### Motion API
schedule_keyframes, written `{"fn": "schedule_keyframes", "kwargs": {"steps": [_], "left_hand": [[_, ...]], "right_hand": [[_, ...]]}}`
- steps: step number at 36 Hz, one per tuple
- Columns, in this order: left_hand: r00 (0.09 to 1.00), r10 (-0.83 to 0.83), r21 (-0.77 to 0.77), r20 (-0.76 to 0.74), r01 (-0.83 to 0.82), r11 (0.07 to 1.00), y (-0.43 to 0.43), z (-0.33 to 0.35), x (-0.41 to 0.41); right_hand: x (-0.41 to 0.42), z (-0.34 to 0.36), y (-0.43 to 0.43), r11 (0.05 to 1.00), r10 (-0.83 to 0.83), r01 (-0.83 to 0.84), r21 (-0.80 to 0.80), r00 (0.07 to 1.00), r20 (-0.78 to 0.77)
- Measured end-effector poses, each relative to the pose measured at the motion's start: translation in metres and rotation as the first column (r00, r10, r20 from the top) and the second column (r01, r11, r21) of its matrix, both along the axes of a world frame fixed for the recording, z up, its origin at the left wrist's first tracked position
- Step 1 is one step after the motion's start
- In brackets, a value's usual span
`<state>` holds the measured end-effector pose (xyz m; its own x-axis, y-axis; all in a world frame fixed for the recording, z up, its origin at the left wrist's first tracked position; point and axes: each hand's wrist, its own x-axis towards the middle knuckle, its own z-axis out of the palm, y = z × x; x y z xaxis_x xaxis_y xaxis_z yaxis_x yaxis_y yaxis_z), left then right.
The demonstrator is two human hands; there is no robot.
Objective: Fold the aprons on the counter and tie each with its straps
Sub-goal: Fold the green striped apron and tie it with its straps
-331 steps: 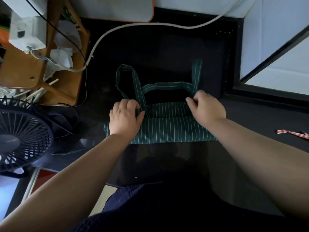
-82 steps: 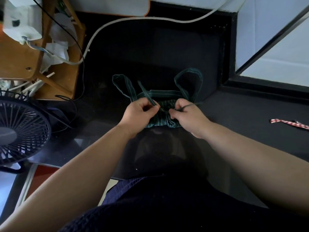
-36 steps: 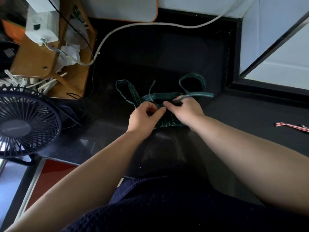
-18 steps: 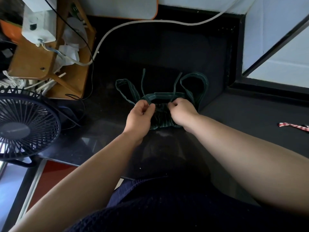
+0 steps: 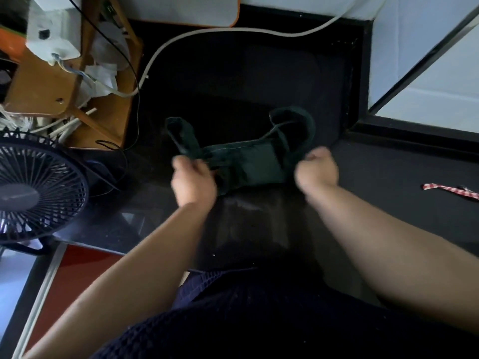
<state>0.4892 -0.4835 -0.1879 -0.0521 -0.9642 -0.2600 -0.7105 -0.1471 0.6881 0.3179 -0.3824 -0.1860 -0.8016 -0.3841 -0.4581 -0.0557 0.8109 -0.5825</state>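
A folded green striped apron [image 5: 252,165] lies as a small bundle on the black counter [image 5: 388,177], blurred by motion. My left hand [image 5: 193,181] grips a strap end at the bundle's left side. My right hand [image 5: 317,171] grips the other strap end at the bundle's right side. The two hands are spread apart with the bundle between them. A strap loop [image 5: 181,133] sticks out at the back left and a larger strap loop [image 5: 298,120] at the back right.
A black fan [image 5: 33,193] stands at the left edge. Behind it a wooden stand [image 5: 51,84] holds a white device and cables. A white cable [image 5: 207,37] curves over the counter's back. A red checked strap [image 5: 451,190] lies at the far right.
My hands, close together over the bundle's middle half a second ago, have pulled apart to the left and right with the strap ends. The loose strap ends no longer stand up behind the bundle.
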Motion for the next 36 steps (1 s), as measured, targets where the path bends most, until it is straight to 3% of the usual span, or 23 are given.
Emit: {"fn": "schedule_keyframes", "kwargs": {"steps": [2,4,7,12,16,22,26,28,31,36], "left_hand": [[1.000,0.006,-0.003,0.007,-0.006,1.000,-0.012,-0.002,0.010],[0.986,-0.160,0.049,-0.048,0.162,0.986,-0.014,-0.004,0.001],[0.960,-0.248,0.125,-0.127,0.264,0.956,-0.007,-0.006,-0.016],[0.941,-0.330,0.097,-0.076,0.336,0.937,-0.003,0.005,-0.016],[0.933,-0.349,0.104,-0.091,0.357,0.928,-0.002,0.006,-0.015],[0.909,-0.399,0.136,-0.117,0.413,0.901,-0.002,0.012,-0.012],[0.913,-0.389,0.128,-0.122,0.403,0.906,-0.006,0.012,-0.011],[0.923,-0.370,0.117,-0.110,0.382,0.917,-0.008,0.012,-0.010],[0.917,-0.382,0.122,-0.114,0.394,0.911,-0.009,0.010,-0.008],[0.888,-0.438,0.132,-0.138,0.455,0.881,-0.008,0.010,-0.007]], "right_hand": [[-0.021,-0.004,0.014,0.995,-0.054,0.057,0.078,0.998,-0.039],[-0.019,-0.002,0.011,0.992,0.092,-0.087,0.088,0.995,-0.048],[0.010,0.008,-0.013,0.970,0.232,-0.239,-0.044,0.965,-0.121],[0.023,0.018,-0.032,0.920,0.317,-0.368,-0.134,0.901,-0.296],[0.012,0.015,-0.038,0.936,0.287,-0.303,-0.176,0.951,-0.112],[0.001,0.013,-0.043,0.914,0.365,-0.379,-0.147,0.924,-0.113],[0.000,0.017,-0.055,0.841,0.538,-0.539,0.046,0.843,0.023],[0.000,0.017,-0.061,0.842,0.517,-0.527,0.119,0.850,0.105],[0.001,0.016,-0.067,0.897,0.408,-0.429,0.106,0.896,0.176],[0.003,0.012,-0.076,0.863,0.372,-0.399,0.308,0.917,0.144]]}}
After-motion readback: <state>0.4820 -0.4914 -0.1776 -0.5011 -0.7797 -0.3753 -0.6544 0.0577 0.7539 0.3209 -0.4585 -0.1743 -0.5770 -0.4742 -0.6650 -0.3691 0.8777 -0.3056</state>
